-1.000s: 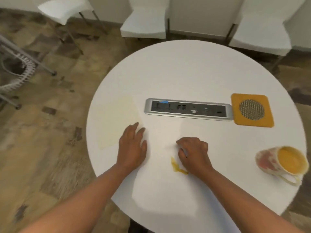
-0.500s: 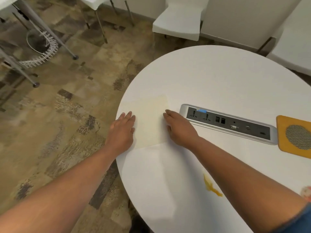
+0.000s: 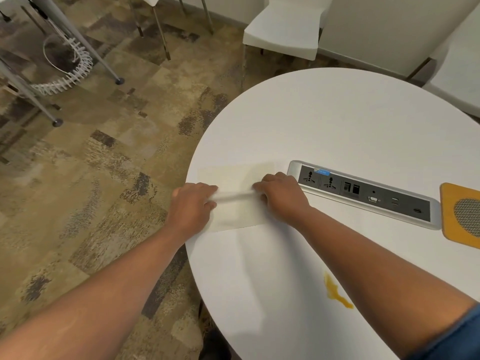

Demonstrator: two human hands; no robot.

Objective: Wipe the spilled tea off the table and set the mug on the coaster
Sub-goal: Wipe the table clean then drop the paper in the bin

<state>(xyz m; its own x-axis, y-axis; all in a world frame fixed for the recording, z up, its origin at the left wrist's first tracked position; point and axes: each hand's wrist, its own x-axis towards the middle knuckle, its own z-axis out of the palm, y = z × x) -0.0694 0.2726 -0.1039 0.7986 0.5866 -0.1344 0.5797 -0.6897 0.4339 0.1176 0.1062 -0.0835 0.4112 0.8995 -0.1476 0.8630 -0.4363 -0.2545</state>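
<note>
A pale cream cloth lies flat at the left edge of the round white table. My left hand and my right hand each pinch one end of a raised fold across the cloth's middle. A small yellow tea spill sits on the table near my right forearm. The orange coaster with a grey mesh centre lies at the right edge of the view, partly cut off. The mug is out of view.
A silver and grey power socket strip is set into the table between the cloth and the coaster. White chairs stand beyond the table. Metal table legs and a coiled white cable stand on the patterned carpet at left.
Both hands moved from near the spill to the cloth, then closed on it and lifted a fold. The view swung left, so the mug left the frame.
</note>
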